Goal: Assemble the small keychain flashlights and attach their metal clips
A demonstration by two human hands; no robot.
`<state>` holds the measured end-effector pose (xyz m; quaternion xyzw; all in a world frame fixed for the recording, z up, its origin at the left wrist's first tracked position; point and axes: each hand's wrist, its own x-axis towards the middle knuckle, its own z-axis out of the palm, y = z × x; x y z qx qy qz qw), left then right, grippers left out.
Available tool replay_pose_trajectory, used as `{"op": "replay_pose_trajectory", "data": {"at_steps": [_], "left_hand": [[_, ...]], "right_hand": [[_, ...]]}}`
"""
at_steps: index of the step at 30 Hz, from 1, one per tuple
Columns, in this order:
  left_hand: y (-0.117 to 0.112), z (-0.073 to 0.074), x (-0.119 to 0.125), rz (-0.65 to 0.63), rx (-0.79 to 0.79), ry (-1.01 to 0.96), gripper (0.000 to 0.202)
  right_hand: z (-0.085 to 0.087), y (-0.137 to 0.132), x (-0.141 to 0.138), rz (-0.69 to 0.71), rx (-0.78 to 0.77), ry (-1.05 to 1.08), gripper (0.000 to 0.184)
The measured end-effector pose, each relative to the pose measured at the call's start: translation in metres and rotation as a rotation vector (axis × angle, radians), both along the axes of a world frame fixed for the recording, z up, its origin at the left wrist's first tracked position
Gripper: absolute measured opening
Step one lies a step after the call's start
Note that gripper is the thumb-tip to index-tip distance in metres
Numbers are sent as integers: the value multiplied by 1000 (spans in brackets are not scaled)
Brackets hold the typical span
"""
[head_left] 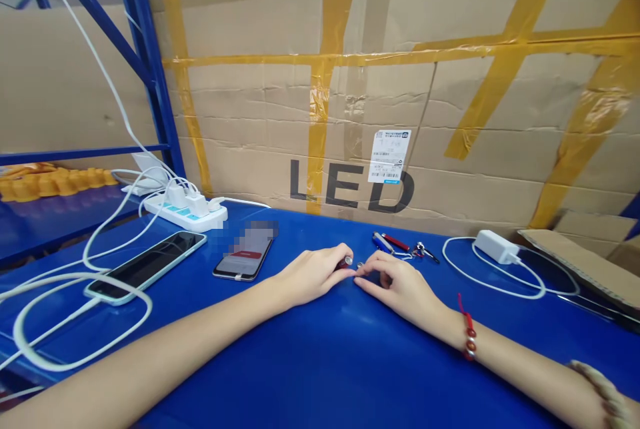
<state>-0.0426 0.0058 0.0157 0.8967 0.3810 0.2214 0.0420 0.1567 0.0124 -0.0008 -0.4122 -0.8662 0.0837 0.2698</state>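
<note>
My left hand [313, 275] is closed around a small dark red cylinder [345, 261], whose round silver end points toward my right hand. Most of the cylinder is hidden by the fingers. Opposite it, my right hand [400, 282] pinches a small silver piece [360, 265] at the fingertips; its exact kind is too small to tell. The fingertips of both hands almost meet just above the blue tabletop [310, 362]. Just beyond the right hand lie a slim blue and silver tube [383, 242], a slim red tube [396, 242] and a small bunch of keys [423, 250].
Left of my hands lie a phone [245, 259] and a light-cased phone [150, 265] with a white cable. A power strip [200, 217] stands behind them. At right is a white charger [495, 247] with its cord. A big taped cardboard box [260, 122] walls the back.
</note>
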Motion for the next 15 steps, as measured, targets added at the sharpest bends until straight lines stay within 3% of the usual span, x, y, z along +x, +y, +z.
{"op": "replay_pose_trajectory", "data": {"at_steps": [9,15], "left_hand": [[0,2,1,-60,46,78,14],[0,4,2,-76,79,115,21]], "right_hand": [[3,-3,-2,-61,5,-7,20],[2,-1,0,-12,36,-2,22]]}}
